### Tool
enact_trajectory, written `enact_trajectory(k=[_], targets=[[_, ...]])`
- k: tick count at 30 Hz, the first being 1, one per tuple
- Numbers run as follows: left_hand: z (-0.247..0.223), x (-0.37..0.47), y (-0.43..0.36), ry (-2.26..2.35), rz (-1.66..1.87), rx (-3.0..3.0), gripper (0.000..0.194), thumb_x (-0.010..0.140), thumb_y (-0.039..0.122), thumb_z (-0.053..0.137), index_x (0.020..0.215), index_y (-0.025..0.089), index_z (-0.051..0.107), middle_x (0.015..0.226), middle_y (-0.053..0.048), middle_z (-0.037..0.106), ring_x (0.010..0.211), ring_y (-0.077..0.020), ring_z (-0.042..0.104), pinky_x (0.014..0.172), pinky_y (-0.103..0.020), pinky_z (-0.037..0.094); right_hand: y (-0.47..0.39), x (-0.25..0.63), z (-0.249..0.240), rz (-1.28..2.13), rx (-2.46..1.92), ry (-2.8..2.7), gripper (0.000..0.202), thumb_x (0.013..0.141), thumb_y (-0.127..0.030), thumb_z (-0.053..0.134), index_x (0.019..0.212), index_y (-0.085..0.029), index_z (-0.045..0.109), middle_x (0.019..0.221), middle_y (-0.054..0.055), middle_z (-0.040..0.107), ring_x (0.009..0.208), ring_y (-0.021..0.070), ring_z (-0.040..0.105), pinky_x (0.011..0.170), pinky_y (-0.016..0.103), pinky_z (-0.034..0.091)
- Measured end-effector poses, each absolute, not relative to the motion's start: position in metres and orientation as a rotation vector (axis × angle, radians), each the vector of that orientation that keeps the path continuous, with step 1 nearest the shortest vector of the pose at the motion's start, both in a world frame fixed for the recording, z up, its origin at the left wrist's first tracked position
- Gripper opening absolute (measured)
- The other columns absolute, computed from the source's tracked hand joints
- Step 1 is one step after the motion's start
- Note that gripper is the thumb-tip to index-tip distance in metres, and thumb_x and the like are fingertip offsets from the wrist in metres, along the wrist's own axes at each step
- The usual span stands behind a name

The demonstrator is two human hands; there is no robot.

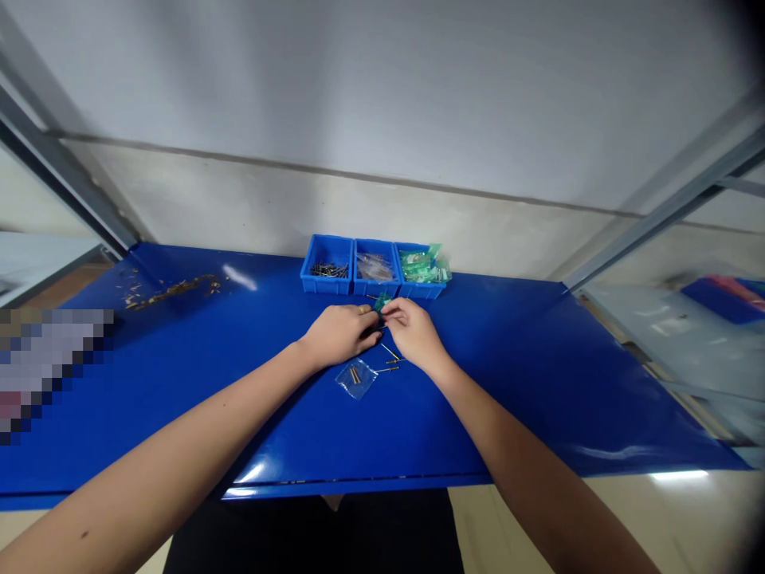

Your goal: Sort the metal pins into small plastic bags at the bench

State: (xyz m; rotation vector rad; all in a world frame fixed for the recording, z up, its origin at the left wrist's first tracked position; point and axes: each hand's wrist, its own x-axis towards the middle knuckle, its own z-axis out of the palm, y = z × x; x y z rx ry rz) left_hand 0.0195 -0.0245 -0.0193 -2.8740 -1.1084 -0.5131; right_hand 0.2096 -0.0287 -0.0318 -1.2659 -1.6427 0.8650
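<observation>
A small green plastic bag (381, 301) lies between my two hands, just in front of the bins. My left hand (347, 331), with a ring on one finger, rests low over the table, its fingertips closed on the bag's left side. From the right, my right hand (412, 331) pinches at the bag's edge with thumb and fingers; anything else inside that pinch is hidden. Below the hands are several loose blind rivets (393, 361) with thin shanks. A clear plastic bag (366, 386) holding a few brownish pin-like pieces (355, 375) lies flat nearer to me.
Three joined blue bins stand at the back: metal pins in the left bin (326, 285), clear bags in the middle bin (375, 288), green bags in the right bin (421, 292). Brown debris (173, 292) is scattered on the blue table (251, 414) at far left. Metal posts (651, 219) flank it.
</observation>
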Motion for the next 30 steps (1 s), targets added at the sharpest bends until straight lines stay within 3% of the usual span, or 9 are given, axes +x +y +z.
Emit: enact_trajectory(k=[11, 20, 30], targets=[[-0.0182, 0.0245, -0.0241, -1.085, -0.340, -2.769, 0.027, 0.097, 0.034, 0.048, 0.086, 0.015, 0.063, 0.080, -0.008, 0.072, 0.064, -0.0210, 0.067, 0.053, -0.031, 0.035, -0.0330, 0.2080, -0.0268, 0.834, -1.277, -1.680, 0.021, 0.079, -0.007, 0.051, 0.089, -0.020, 0.064, 0.091, 0.005, 0.071, 0.087, 0.0208, 0.070, 0.085, 0.039, 0.056], [-0.0158, 0.0279, -0.0222, -1.166, -0.296, -2.738, 0.030, 0.099, 0.031, 0.043, 0.085, 0.015, 0.064, 0.068, -0.009, 0.069, 0.059, -0.0238, 0.067, 0.053, -0.030, 0.037, -0.0314, 0.2121, -0.0268, 0.867, -1.247, -1.681, 0.027, 0.079, -0.006, 0.045, 0.089, -0.020, 0.065, 0.086, 0.003, 0.071, 0.081, 0.0182, 0.070, 0.080, 0.035, 0.057], [-0.0184, 0.0238, -0.0175, -1.180, -0.423, -2.760, 0.024, 0.098, 0.029, 0.043, 0.091, 0.016, 0.063, 0.063, -0.006, 0.065, 0.052, -0.0200, 0.062, 0.050, -0.029, 0.034, -0.0282, 0.2135, -0.0308, 0.888, -1.224, -1.652, 0.023, 0.080, -0.010, 0.048, 0.091, -0.021, 0.065, 0.086, 0.002, 0.070, 0.080, 0.0182, 0.069, 0.079, 0.035, 0.056]])
